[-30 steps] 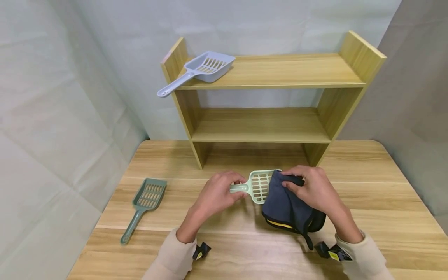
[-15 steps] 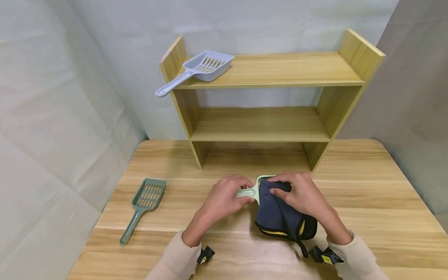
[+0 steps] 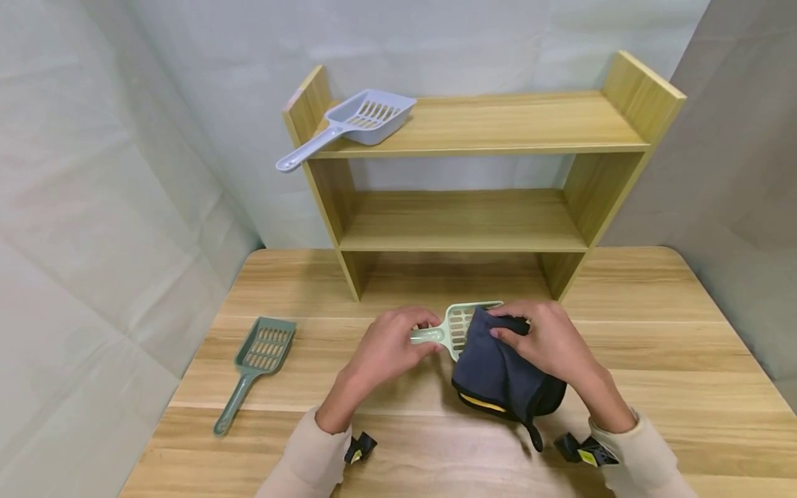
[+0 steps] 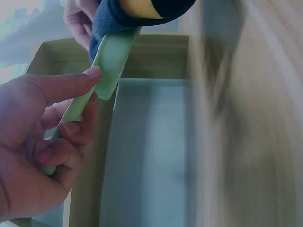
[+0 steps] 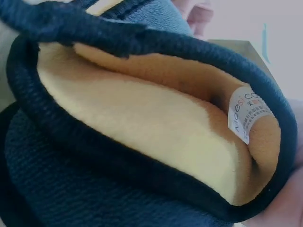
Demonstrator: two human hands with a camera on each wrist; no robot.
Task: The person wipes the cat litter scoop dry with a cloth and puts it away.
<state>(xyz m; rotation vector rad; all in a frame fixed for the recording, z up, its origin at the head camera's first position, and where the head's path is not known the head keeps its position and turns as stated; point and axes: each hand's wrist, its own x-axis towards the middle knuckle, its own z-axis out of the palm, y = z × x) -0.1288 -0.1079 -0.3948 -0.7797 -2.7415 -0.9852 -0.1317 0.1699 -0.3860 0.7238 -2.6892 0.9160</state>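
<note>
Between thumb and fingers, my left hand (image 3: 394, 344) grips the handle of a light green slotted litter scoop (image 3: 457, 330). My right hand (image 3: 551, 342) pinches a folded navy cloth (image 3: 498, 370) against the scoop's head, covering most of its slots. In the right wrist view the folds of the cloth (image 5: 142, 109) show a yellow inner side, a black edge and a white label (image 5: 246, 113). The left wrist view shows the scoop's green handle (image 4: 75, 109) running from my left fingers up toward the cloth.
A dark green litter scoop (image 3: 264, 349) lies on the table (image 3: 411, 443) at the left. On the top board of a wooden shelf (image 3: 467, 242) behind the hands sits a grey-blue scoop (image 3: 367, 117), its handle sticking out past the left side.
The cloth slid left over the scoop's head to the handle, then back right, baring some slots again. The left hand moved slightly right and back, keeping its grip.
</note>
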